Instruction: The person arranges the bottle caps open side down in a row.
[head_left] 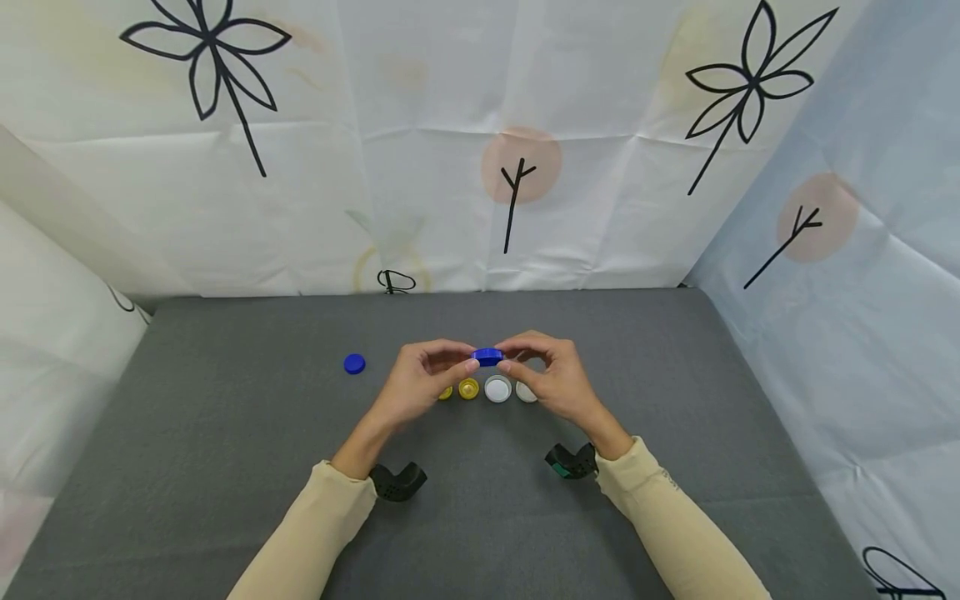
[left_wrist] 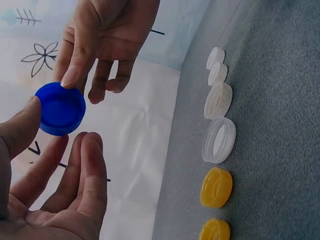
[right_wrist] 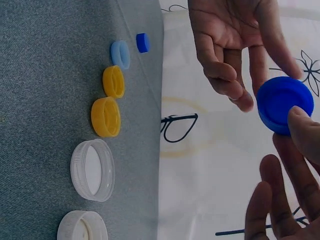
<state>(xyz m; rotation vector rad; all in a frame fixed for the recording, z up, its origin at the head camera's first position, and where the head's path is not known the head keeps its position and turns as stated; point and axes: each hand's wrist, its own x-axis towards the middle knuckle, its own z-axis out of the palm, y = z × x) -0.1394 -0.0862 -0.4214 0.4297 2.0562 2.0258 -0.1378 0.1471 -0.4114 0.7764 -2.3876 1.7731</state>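
Between my two hands is a blue bottle cap point(head_left: 487, 357), raised above the table with its hollow side showing in the left wrist view. My left hand point(head_left: 416, 379) pinches its left edge between thumb and forefinger. On the opposite edge, the thumb and forefinger of my right hand point(head_left: 555, 379) pinch it too. Below the hands runs a row of caps: a yellow cap point(head_left: 468, 388), a second yellow cap point(right_wrist: 113, 81), a clear-rimmed white cap point(head_left: 497, 388) and a white cap point(head_left: 527, 392), the last partly behind my right hand.
Beyond the white cap, the left wrist view shows two smaller white caps point(left_wrist: 216, 58). A light blue cap point(right_wrist: 120, 54) follows the yellow ones. Another blue cap point(head_left: 354, 363) lies farther left on the grey table point(head_left: 225, 467). Printed cloth point(head_left: 435, 183) hangs behind it.
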